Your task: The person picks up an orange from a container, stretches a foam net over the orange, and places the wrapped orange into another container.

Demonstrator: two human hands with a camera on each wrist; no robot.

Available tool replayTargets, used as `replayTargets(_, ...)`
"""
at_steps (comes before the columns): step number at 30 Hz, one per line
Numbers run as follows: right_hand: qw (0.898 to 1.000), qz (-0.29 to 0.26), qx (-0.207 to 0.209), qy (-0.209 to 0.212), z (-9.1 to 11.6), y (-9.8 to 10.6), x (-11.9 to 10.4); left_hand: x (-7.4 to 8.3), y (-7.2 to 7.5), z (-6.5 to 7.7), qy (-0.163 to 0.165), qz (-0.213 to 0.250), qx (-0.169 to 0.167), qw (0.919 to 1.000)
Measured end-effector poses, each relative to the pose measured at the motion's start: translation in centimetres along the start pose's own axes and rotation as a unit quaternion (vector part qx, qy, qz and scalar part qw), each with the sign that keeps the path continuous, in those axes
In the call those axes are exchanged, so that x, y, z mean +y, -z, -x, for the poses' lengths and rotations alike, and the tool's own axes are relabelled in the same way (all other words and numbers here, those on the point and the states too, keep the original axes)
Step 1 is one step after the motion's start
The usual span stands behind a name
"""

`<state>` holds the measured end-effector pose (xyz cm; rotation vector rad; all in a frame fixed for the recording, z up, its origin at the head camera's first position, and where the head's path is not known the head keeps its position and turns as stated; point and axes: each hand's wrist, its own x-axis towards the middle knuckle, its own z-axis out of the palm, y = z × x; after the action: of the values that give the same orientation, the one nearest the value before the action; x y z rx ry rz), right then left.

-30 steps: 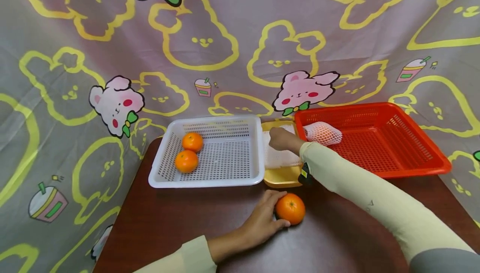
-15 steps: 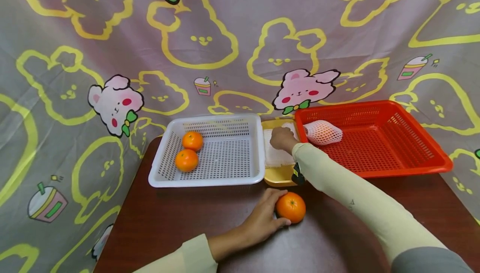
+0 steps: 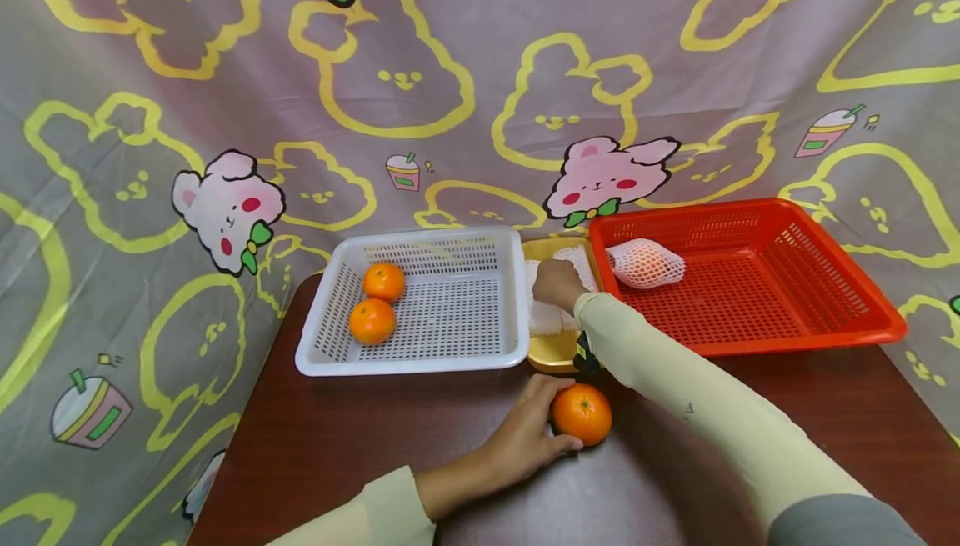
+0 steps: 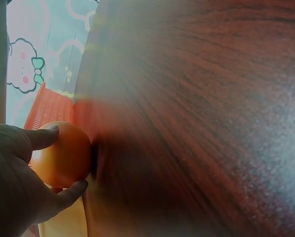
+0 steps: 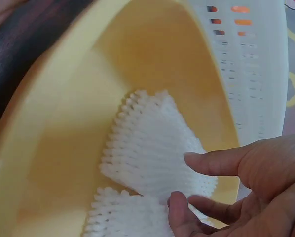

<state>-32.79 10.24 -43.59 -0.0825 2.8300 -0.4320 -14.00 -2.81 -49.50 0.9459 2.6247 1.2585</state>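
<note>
On the table, my left hand point(image 3: 525, 438) holds an orange point(image 3: 582, 414), fingers behind it and thumb along its near side. The left wrist view shows the thumb and a finger of that hand point(image 4: 19, 173) curved about the orange point(image 4: 63, 155). My right hand point(image 3: 558, 283) is over white foam fruit nets point(image 3: 545, 318) in a yellow tray point(image 3: 557, 354). In the right wrist view, the thumb and fingers of the right hand point(image 5: 256, 192) stand apart at a foam net point(image 5: 147, 143). A second foam net point(image 5: 128, 212) lies beside it.
Left of the tray, a white basket point(image 3: 420, 364) contains two oranges point(image 3: 372, 321). The red basket point(image 3: 750, 279) on the right holds a fruit in a foam net point(image 3: 647, 263). A patterned cloth point(image 3: 480, 71) hangs behind the dark wooden table point(image 3: 337, 446).
My right hand has shifted slightly left and nearer over the tray, and the foam nets under it now lie spread apart. The left hand and its orange have stayed put.
</note>
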Motion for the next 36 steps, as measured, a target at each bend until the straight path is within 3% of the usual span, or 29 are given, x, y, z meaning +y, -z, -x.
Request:
replayTargets(4, 1.0, -0.003, 0.003, 0.008, -0.13, 0.05, -0.09, 0.05, 0.18, 0.05, 0.001, 0.002, -0.002, 1.0)
replayTargets(11, 0.997, -0.055, -0.005, -0.055, -0.43, 0.3, 0.25, -0.01, 0.21, -0.01, 0.002, 0.001, -0.006, 1.0)
replayTargets(20, 0.994, -0.065, 0.013, -0.083, -0.45, 0.03, -0.01, -0.14, 0.17, 0.0, -0.002, 0.0, -0.001, 1.0)
replayTargets(36, 0.996, -0.071, 0.009, -0.056, -0.65, 0.38, -0.36, -0.06, 0.17, -0.15, 0.002, -0.005, -0.006, 1.0)
